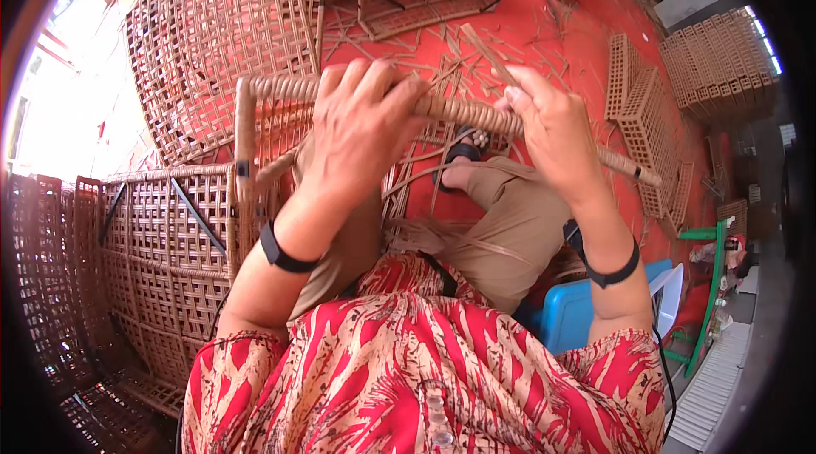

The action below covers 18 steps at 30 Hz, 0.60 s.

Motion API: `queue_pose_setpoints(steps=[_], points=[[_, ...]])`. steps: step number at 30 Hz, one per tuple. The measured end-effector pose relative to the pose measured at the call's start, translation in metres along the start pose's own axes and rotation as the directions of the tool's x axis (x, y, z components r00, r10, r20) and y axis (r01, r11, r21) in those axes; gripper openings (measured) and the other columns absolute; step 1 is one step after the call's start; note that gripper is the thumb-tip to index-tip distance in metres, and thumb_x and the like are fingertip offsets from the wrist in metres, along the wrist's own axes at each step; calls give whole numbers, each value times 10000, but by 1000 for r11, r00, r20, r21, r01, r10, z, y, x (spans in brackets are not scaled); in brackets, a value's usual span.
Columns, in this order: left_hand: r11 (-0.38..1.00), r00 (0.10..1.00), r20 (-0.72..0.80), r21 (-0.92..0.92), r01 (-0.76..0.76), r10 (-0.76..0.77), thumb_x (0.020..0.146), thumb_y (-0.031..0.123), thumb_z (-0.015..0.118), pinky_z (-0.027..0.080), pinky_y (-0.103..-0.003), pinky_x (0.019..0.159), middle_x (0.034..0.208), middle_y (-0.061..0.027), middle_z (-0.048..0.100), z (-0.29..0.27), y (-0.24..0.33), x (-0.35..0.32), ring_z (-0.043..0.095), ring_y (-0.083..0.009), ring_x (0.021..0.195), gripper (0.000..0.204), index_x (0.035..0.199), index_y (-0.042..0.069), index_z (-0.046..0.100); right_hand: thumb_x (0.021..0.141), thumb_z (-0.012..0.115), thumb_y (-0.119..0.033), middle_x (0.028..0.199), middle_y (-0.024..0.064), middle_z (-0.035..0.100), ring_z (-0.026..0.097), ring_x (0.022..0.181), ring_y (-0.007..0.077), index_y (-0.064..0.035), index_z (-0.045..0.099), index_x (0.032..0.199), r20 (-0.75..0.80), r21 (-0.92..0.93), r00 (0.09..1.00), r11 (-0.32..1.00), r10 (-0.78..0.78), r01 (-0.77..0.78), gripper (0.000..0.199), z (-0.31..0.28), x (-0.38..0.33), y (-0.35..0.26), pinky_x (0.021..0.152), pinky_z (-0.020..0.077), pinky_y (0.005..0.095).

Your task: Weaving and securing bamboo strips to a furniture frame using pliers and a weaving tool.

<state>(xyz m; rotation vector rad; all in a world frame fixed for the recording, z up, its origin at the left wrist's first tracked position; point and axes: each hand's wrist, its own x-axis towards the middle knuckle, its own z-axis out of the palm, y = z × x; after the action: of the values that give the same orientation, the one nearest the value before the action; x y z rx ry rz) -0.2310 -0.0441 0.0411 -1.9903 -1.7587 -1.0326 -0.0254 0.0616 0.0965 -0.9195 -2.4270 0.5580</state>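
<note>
Across my lap lies a wicker frame, whose rail is tightly wound with tan cane along much of its length. My left hand is closed over this rail, its fingers curled over the far side. My right hand pinches a flat cane strip between thumb and fingers, and the strip sticks up and away to the left. That hand is right beside the rail's right part, where the winding ends; its lower fingers are partly hidden. Loose cane strands hang below the rail between my knees.
Woven wicker panels stand at the far left, with more wicker pieces at my left side. Cane scraps litter the red floor. Wicker stacks stand to the right, near a blue plastic seat and a green frame.
</note>
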Motion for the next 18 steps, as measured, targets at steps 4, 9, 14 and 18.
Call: queue_pose_setpoints(steps=[4,9,14,18], points=[[999,996,78,-15,41,-40,698,196,750,408,-410,862,977,-32,581,-2,17,-46,565,-241,934,384,1065,140,650,959,539,-75,794,192,680,686,758,369,-21,604,1179,57,18,997,999,47,-48,236,18,-38,-2,653,525,447],[996,990,120,-30,82,-77,681,178,754,398,-406,855,984,-34,579,7,12,-59,553,-244,940,407,1072,129,653,928,582,-27,809,153,685,679,738,339,-48,632,1161,-27,-136,992,983,-127,122,240,12,-46,-7,635,534,417],[994,981,175,-59,97,-86,671,187,765,394,-402,856,985,-40,576,9,4,-57,547,-243,935,422,1071,119,647,873,635,23,935,142,698,691,751,282,-35,652,1167,124,-186,968,954,-216,237,301,6,-46,-18,635,532,361],[992,978,192,-73,101,-86,692,228,769,393,-405,859,1016,-42,599,15,-5,-54,561,-247,946,433,1095,116,658,833,656,39,884,137,673,670,713,290,-30,659,1121,297,-248,943,942,-147,225,296,0,-32,-25,600,515,366]])
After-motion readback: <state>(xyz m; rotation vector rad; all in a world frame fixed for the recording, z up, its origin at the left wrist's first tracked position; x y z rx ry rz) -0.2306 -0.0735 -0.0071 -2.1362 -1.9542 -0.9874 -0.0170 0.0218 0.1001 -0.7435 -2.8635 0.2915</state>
